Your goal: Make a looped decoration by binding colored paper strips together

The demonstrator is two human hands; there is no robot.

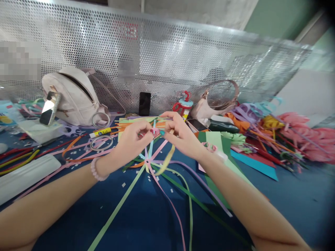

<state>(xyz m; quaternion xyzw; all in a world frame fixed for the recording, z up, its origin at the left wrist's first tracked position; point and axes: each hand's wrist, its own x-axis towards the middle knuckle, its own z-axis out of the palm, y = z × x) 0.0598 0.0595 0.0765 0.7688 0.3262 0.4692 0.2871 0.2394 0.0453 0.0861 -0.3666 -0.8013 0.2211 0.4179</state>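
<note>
Paper strips in several colours radiate from a small woven centre (147, 161) on the dark blue table. Above it, my left hand (132, 137), with a pale beaded bracelet (97, 169), pinches a light blue paper strip (151, 149) between thumb and finger. Close beside it, my right hand (183, 137) is closed with bent fingers around a yellow paper strip (167, 161) that curls down toward the centre. The fingertips of both hands nearly meet. Green, pink and purple strips (201, 183) trail toward me and to the right.
Behind the hands stand a pale backpack (74, 97), a black phone (144, 104), a red-handled cup (184, 103) and a handbag (202, 108). A glue stick (101, 132) and tape rings (101, 143) lie left. Green paper sheets (222, 157) and piled coloured ribbons (298, 136) lie right.
</note>
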